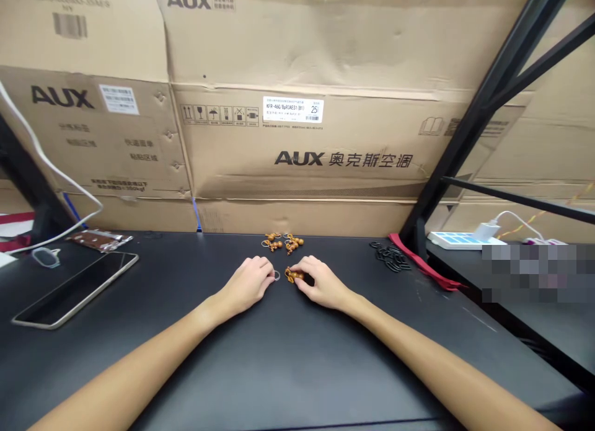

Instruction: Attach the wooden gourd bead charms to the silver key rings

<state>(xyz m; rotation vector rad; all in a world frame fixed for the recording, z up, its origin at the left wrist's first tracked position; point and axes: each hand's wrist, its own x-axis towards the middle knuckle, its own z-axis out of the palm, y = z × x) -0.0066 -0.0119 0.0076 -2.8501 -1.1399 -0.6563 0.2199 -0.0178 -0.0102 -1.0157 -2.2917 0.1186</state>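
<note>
Near the middle of the black table, my left hand [250,283] is closed, thumb and fingertips pinching a small silver key ring [277,275]. Just across from it, the fingers of my right hand [321,283] close on a brown wooden bead pendant [290,275] with an orange cord. A narrow gap seems to separate the ring from the pendant; whether a cord joins them I cannot tell. Slightly beyond both hands lie several similar bead pendants [289,243] with cords and rings, in a small cluster.
A phone [77,289] lies at the left, near a brown packet [100,239] and a white cable [51,164]. Several black rings or clips [393,257] and a red strap [425,266] are at the right. Cardboard boxes [297,65] stand behind; a black metal frame [458,130] rises at right.
</note>
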